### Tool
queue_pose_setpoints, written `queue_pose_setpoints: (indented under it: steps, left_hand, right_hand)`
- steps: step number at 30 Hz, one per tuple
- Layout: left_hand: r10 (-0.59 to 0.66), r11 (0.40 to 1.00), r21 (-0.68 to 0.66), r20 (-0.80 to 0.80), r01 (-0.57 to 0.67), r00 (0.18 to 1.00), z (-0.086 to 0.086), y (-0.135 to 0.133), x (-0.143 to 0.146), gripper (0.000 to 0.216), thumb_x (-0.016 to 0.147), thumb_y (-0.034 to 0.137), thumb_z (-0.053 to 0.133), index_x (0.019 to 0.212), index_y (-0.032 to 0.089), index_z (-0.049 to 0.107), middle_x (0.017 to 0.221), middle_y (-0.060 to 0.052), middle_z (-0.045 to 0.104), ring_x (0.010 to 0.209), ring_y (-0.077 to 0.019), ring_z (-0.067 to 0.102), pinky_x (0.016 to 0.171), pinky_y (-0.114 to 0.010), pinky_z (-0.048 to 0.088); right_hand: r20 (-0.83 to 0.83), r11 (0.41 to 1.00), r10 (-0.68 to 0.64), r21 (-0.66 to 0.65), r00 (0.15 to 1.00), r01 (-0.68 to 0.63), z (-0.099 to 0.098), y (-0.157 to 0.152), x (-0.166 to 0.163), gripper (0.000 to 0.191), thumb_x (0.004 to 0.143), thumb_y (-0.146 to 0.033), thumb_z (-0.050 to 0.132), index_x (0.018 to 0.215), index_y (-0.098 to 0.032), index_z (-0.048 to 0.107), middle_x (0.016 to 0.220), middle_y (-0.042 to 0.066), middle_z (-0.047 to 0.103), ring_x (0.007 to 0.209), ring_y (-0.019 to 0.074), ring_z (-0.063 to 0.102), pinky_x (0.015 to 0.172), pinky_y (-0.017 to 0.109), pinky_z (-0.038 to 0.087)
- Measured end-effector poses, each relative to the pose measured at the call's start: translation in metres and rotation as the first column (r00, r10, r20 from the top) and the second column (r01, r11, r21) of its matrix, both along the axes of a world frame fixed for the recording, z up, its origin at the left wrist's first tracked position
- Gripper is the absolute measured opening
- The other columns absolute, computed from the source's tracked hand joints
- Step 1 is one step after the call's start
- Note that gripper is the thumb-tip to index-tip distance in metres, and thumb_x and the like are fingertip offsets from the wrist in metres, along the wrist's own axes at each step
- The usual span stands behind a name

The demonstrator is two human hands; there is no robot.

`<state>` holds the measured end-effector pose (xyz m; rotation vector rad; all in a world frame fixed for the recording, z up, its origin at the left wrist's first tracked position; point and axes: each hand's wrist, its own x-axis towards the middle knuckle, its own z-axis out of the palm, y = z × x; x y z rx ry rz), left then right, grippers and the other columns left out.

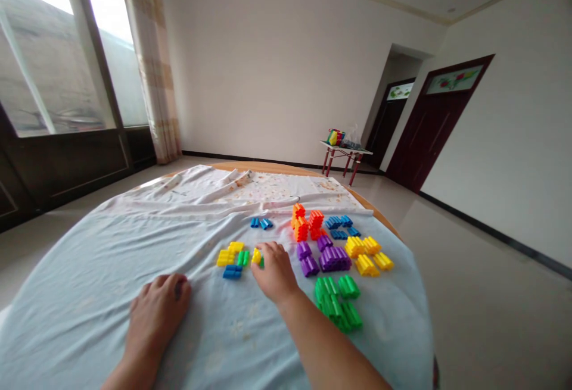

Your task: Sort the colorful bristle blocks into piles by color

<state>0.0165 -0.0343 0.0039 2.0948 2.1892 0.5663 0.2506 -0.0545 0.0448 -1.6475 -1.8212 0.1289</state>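
My left hand (159,308) rests palm down on the blue cloth, its fingers loosely bent and nothing visible in them. Farther right, my right hand (276,270) has thumb and fingers closed at a yellow plastic building block (256,255). A bit of green shows by its fingertips, partly hidden by the hand. Just left of it lie a green block (243,258), a blue block (232,271) and several yellow blocks (227,257). Two blue blocks (261,223) lie farther back.
Right of my right hand, blocks are grouped by colour: orange ones (301,228) stacked, purple ones (335,259), green ones (330,299), yellow ones (367,264) and blue ones (339,223). A white patterned cloth (205,187) covers the round table's far side. A small table (346,149) stands behind.
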Motion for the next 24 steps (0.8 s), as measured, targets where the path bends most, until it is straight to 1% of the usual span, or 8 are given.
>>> queue_pose_setpoints:
  steps: [3, 6, 11, 13, 16, 18, 21, 24]
  left_hand:
    - [-0.001, 1.000, -0.003, 0.000, 0.001, 1.000, 0.003, -0.003, 0.002, 0.044, 0.084, 0.041, 0.028, 0.098, 0.020, 0.064, 0.112, -0.011, 0.063, 0.106, -0.0308, 0.053, 0.090, -0.043, 0.039]
    - [-0.006, 1.000, -0.006, 0.025, 0.007, 1.000, 0.005, -0.006, 0.002, 0.043, 0.084, 0.040, 0.029, 0.097, 0.020, 0.065, 0.111, -0.011, 0.063, 0.106, -0.0304, 0.052, 0.089, -0.043, 0.039]
    - [-0.002, 1.000, -0.021, 0.031, 0.002, 1.000, 0.006, -0.006, 0.003, 0.042, 0.083, 0.041, 0.030, 0.097, 0.021, 0.065, 0.112, -0.011, 0.063, 0.106, -0.0308, 0.051, 0.088, -0.043, 0.039]
    - [0.001, 1.000, -0.023, 0.021, -0.001, 1.000, 0.004, -0.005, 0.003, 0.043, 0.083, 0.042, 0.029, 0.097, 0.021, 0.065, 0.112, -0.011, 0.062, 0.107, -0.0312, 0.051, 0.088, -0.043, 0.039]
    - [-0.002, 1.000, -0.003, 0.010, 0.002, 1.000, 0.002, -0.004, 0.002, 0.044, 0.084, 0.043, 0.028, 0.097, 0.021, 0.065, 0.112, -0.011, 0.063, 0.106, -0.0316, 0.051, 0.087, -0.043, 0.039]
    - [-0.007, 1.000, 0.009, 0.009, 0.006, 1.000, 0.001, -0.004, 0.002, 0.044, 0.084, 0.043, 0.028, 0.097, 0.021, 0.065, 0.111, -0.011, 0.063, 0.106, -0.0319, 0.052, 0.087, -0.043, 0.040]
    - [-0.007, 1.000, 0.012, 0.000, 0.007, 1.000, 0.002, -0.005, 0.002, 0.044, 0.083, 0.042, 0.028, 0.097, 0.021, 0.064, 0.111, -0.011, 0.063, 0.105, -0.0319, 0.052, 0.086, -0.043, 0.040]
    - [-0.009, 1.000, 0.006, -0.016, 0.009, 1.000, 0.003, -0.005, 0.003, 0.045, 0.084, 0.042, 0.028, 0.098, 0.021, 0.064, 0.112, -0.012, 0.063, 0.106, -0.0319, 0.052, 0.087, -0.043, 0.040]
  right_hand:
    - [0.065, 0.990, -0.099, -0.094, 0.993, 0.105, -0.016, 0.021, -0.012, 0.037, 0.076, -0.018, 0.061, 0.113, -0.018, 0.059, 0.110, 0.011, 0.063, 0.106, 0.0260, 0.054, 0.087, 0.038, 0.043]
    - [0.120, 0.985, -0.102, -0.129, 0.988, 0.118, -0.019, 0.028, -0.013, 0.032, 0.076, -0.017, 0.060, 0.107, -0.020, 0.062, 0.104, 0.008, 0.065, 0.102, 0.0251, 0.056, 0.084, 0.036, 0.042]
    - [0.179, 0.993, -0.097, -0.050, 0.979, 0.108, -0.004, 0.009, 0.000, 0.024, 0.077, -0.023, 0.059, 0.100, -0.020, 0.066, 0.096, 0.009, 0.066, 0.099, 0.0247, 0.056, 0.083, 0.036, 0.040]
    - [0.223, 0.994, -0.084, -0.056, 0.971, 0.099, -0.001, -0.002, 0.003, 0.021, 0.076, -0.027, 0.060, 0.094, -0.020, 0.068, 0.094, 0.010, 0.065, 0.099, 0.0259, 0.056, 0.084, 0.037, 0.040]
    - [0.267, 0.989, -0.026, -0.136, 0.963, 0.065, -0.004, -0.015, 0.003, 0.019, 0.074, -0.030, 0.062, 0.088, -0.020, 0.070, 0.093, 0.011, 0.065, 0.098, 0.0277, 0.056, 0.084, 0.040, 0.041]
    - [0.249, 0.983, 0.020, -0.180, 0.968, 0.026, -0.009, -0.021, 0.002, 0.021, 0.074, -0.031, 0.064, 0.091, -0.019, 0.070, 0.095, 0.011, 0.066, 0.098, 0.0274, 0.057, 0.084, 0.040, 0.042]
    - [0.184, 0.988, 0.024, -0.155, 0.983, 0.005, -0.015, -0.026, 0.002, 0.027, 0.075, -0.027, 0.063, 0.100, -0.020, 0.068, 0.098, 0.010, 0.066, 0.099, 0.0253, 0.058, 0.085, 0.037, 0.043]
    - [0.176, 0.988, -0.014, -0.152, 0.984, 0.041, -0.019, -0.028, 0.006, 0.025, 0.076, -0.020, 0.062, 0.100, -0.019, 0.068, 0.097, 0.010, 0.067, 0.098, 0.0251, 0.059, 0.085, 0.036, 0.044]
